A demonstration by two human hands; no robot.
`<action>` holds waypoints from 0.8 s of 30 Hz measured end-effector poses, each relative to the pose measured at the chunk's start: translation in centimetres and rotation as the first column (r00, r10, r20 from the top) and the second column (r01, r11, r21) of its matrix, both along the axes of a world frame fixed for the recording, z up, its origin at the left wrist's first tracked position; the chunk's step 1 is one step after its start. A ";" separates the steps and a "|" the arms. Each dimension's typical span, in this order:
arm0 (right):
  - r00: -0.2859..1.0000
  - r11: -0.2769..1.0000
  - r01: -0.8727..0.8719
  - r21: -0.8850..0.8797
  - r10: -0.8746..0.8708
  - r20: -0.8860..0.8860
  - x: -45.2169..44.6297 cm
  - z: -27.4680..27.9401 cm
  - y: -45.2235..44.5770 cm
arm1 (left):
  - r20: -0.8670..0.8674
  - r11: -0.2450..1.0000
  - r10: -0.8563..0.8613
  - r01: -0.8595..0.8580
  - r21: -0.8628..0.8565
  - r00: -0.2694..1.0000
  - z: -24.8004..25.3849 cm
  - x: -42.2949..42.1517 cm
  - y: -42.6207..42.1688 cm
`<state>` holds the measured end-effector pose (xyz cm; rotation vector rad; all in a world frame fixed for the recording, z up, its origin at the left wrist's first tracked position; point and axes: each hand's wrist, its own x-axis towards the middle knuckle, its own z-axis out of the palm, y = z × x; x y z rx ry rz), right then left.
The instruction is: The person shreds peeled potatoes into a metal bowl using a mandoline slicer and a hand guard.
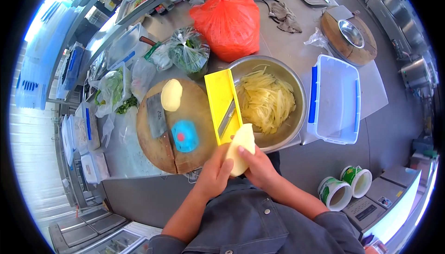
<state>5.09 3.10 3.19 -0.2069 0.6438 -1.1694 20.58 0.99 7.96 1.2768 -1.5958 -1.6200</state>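
A peeled potato (242, 149) is held upright at the near end of a yellow slicer (221, 94). My right hand (260, 167) grips its right side, thumb across the front. My left hand (214, 173) is closed against its left side; whether those fingers also touch the slicer is hidden. The slicer, with a slanted metal blade, leans over the left rim of a steel bowl (300, 91). Pale potato shreds (266, 101) are heaped in the bowl. On the round chopping board (199, 110) lie another peeled potato (172, 95), a cleaver (156, 115) and a blue holder (185, 136) with a red knob.
A red plastic bag (227, 24) and bagged greens (187, 50) stand behind the board. Right of the bowl is a clear plastic box (334, 98). Another round board (366, 36) carries a small steel bowl (351, 33). Two buckets (334, 192) stand on the floor.
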 end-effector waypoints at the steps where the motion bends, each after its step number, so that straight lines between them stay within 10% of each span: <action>1: 0.999 0.996 -0.017 0.093 0.014 0.032 -0.2 -0.5 0.0 | 0.009 0.999 0.043 -0.043 -0.025 0.999 -0.7 1.1 0.1; 3: 0.998 0.970 0.020 0.241 -0.033 0.052 -0.5 -0.9 0.0 | 0.017 0.994 0.098 -0.097 -0.055 0.995 -2.7 4.2 -0.6; 5: 0.996 0.965 0.067 0.253 -0.080 0.043 -0.9 -1.8 0.5 | 0.532 0.906 0.408 -0.259 -0.334 0.742 -4.4 7.4 -2.4; 6: 0.994 0.966 0.087 0.245 -0.101 0.044 -1.2 -2.2 0.6 | 0.529 0.904 0.414 -0.267 -0.334 0.741 -6.1 9.0 -3.3; 8: 0.994 0.970 0.089 0.226 -0.099 0.036 -1.7 -2.6 0.7 | 0.725 0.799 0.488 0.086 -0.596 0.487 -9.6 11.1 -5.5; 11: 0.993 0.976 0.102 0.191 -0.110 0.033 -2.3 -2.1 0.4 | 0.774 0.783 0.548 0.130 -0.608 0.318 -11.9 10.0 -7.4; 15: 0.983 0.975 0.177 0.135 -0.168 -0.080 -2.7 -0.7 -0.2 | 0.718 0.852 0.499 -0.123 -0.509 0.486 -9.4 9.8 -8.9; 16: 0.981 0.974 0.187 0.132 -0.177 -0.084 -2.9 -0.5 -0.5 | 0.179 0.838 0.537 -0.498 -0.223 0.824 -8.7 10.1 -8.7; 17: 0.975 0.972 0.204 0.117 -0.192 -0.107 -3.1 -0.2 -0.6 | -0.426 0.794 0.604 -0.552 0.253 0.674 -8.1 10.4 -8.0; 18: 0.972 0.971 0.212 0.106 -0.199 -0.125 -3.0 -0.1 -0.4 | -0.493 0.682 0.728 -0.431 0.592 0.476 -7.4 10.6 -7.2; 21: 0.970 0.969 0.227 0.096 -0.216 -0.115 -2.7 0.1 -1.0 | -0.738 0.797 0.602 -0.185 0.574 0.304 -5.1 8.3 -5.8; 24: 0.966 0.964 0.243 0.111 -0.229 -0.121 -2.4 0.8 -1.0 | -0.690 0.790 0.610 -0.229 0.569 0.390 -5.4 7.4 -4.9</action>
